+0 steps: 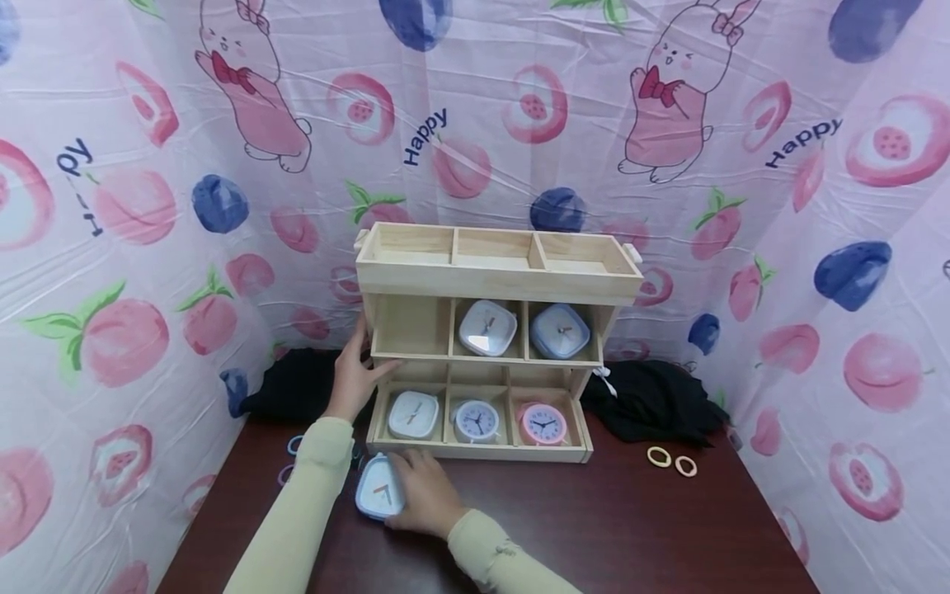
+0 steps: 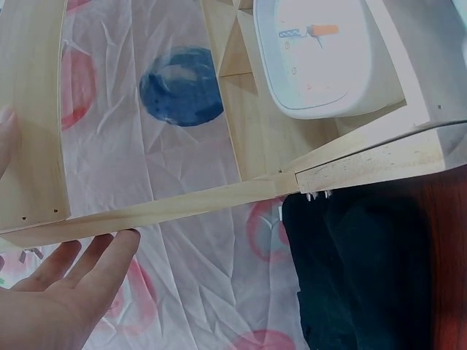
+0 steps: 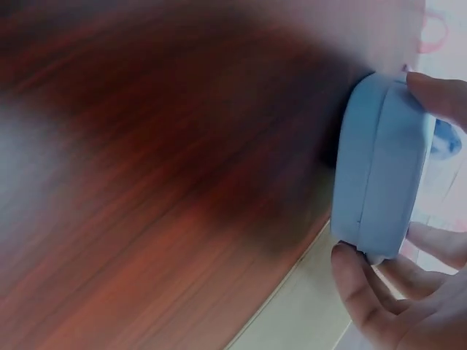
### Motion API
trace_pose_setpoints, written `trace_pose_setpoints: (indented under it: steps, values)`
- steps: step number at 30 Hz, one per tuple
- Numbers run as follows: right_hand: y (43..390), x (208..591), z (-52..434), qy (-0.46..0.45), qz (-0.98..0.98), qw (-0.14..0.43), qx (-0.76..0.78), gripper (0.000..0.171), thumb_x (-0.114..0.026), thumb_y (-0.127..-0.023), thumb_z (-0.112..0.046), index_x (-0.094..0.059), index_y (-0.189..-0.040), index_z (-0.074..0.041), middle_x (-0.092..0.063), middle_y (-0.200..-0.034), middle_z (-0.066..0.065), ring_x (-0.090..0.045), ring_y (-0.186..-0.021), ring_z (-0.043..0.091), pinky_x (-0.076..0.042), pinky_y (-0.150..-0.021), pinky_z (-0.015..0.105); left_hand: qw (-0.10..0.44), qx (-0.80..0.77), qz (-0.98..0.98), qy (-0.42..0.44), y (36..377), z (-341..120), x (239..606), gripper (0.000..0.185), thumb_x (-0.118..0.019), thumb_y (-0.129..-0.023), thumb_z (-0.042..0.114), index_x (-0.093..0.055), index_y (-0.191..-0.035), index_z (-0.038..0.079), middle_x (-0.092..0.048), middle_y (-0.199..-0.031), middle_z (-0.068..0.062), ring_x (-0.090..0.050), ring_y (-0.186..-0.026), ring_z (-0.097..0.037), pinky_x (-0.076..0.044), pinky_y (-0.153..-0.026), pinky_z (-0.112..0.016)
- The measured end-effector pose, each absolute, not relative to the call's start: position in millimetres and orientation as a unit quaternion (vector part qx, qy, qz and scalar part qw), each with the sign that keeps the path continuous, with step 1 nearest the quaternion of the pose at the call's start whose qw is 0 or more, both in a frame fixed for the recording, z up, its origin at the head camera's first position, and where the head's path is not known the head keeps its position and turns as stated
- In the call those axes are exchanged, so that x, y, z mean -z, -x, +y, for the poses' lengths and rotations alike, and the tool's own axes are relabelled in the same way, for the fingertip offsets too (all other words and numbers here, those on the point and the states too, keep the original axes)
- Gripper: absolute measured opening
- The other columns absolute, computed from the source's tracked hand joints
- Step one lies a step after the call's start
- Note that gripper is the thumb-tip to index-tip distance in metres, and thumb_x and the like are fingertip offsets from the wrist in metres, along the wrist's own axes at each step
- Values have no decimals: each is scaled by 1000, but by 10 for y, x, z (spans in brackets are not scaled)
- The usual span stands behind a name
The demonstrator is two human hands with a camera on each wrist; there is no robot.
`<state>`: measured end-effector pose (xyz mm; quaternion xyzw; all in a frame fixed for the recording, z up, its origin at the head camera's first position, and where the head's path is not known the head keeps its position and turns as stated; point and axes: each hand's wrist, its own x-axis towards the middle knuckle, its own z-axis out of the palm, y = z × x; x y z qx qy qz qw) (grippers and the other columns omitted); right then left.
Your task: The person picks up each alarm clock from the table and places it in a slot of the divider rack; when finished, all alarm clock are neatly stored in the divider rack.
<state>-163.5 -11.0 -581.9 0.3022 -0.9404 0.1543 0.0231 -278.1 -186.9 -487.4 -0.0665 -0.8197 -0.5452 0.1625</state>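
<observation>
Low over the table's front left part, my right hand (image 1: 426,493) grips a light blue alarm clock (image 1: 380,488). In the right wrist view, thumb and fingers hold opposite edges of this clock (image 3: 379,164). My left hand (image 1: 354,375) holds the left side of a three-tier wooden rack (image 1: 497,280). Its fingertips (image 2: 128,239) press the side strip in the left wrist view, while the thumb lies on the tier's board. The middle tier bears a white clock (image 1: 487,328) and a blue clock (image 1: 560,332) beside a bare left compartment.
The bottom tier holds a white square clock (image 1: 413,415), a round white clock (image 1: 477,421) and a pink clock (image 1: 543,424). Black cloths (image 1: 653,400) lie on both sides of the rack. Small rings (image 1: 658,457) lie on the dark table (image 1: 631,528). A printed curtain (image 1: 490,58) encloses the back and sides.
</observation>
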Motion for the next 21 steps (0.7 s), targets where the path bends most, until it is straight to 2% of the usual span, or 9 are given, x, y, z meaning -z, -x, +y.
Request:
trace_pose_setpoints:
  steps: [7, 13, 17, 21]
  values:
    - [1520, 5868, 229, -293, -938, 44, -182, 109, -100, -60, -36, -54, -153, -3, -64, -136, 9, -59, -123, 24, -57, -109, 35, 162, 548, -819, 60, 2785, -1867, 4884, 117, -87, -91, 13, -9, -169, 50, -43, -166, -20, -47, -149, -42, -48, -121, -61]
    - [1525, 5827, 403, -305, -925, 99, -205, 108, -100, -56, -32, -57, -150, -1, -66, -136, 11, -62, -122, 27, -60, -106, 38, 160, 548, -819, 60, 2798, -1889, 4891, 118, -87, -90, 13, -8, -169, 50, -44, -165, -21, -47, -149, -43, -48, -121, -61]
    - [1614, 5587, 493, -320, -908, 144, -230, 107, -101, -60, -34, -55, -152, -3, -64, -142, 12, -63, -127, 30, -60, -109, 44, 161, 551, -816, 62, 2803, -1886, 4896, 118, -88, -89, 13, -9, -169, 50, -44, -163, -23, -49, -148, -43, -49, -120, -61]
    - [1783, 5227, 566, -337, -880, 198, -268, 107, -101, -63, -28, -52, -156, -6, -60, -148, 13, -61, -132, 30, -60, -109, 47, 163, 555, -813, 65, 2809, -1872, 4898, 118, -89, -89, 13, -10, -170, 49, -46, -161, -24, -49, -147, -44, -50, -118, -62]
